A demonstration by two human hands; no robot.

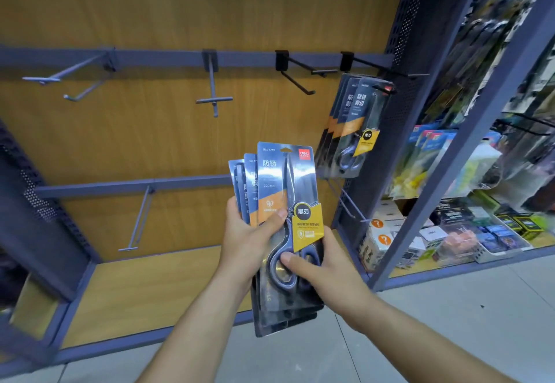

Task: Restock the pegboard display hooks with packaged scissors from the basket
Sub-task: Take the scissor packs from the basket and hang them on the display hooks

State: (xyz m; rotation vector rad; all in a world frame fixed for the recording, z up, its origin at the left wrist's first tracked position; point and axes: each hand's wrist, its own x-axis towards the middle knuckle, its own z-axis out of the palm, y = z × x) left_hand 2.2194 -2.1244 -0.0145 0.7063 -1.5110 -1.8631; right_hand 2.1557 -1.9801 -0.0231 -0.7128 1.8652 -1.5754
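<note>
Head view: the left hand (249,232) grips a fan of packaged scissors (270,190) near their middle, with the thumb laid across the fronts and the fingers behind. The right hand (324,271), just below and to the right of the left, pinches the front pack (303,217) low down. Its thumb presses on the scissor handles and its other fingers are hidden behind the card. At least three packs show in the fan, standing upright and spread slightly to the left.

Above and to the right of the hands, a few hanging packs (351,124) sit on a black hook (375,66). Straight above the hands an empty black hook (297,82) juts from the rail. A grey hook (213,88) is up and to the left, and a far grey hook (75,68) lies further left. A lower hook (139,217) is level with the left hand, well to its left. Behind everything stands the wooden back panel (150,7). A neighbouring shelf (450,226) of boxed goods lies right of the right hand. The tiled floor (450,322) lies beneath the forearms.
</note>
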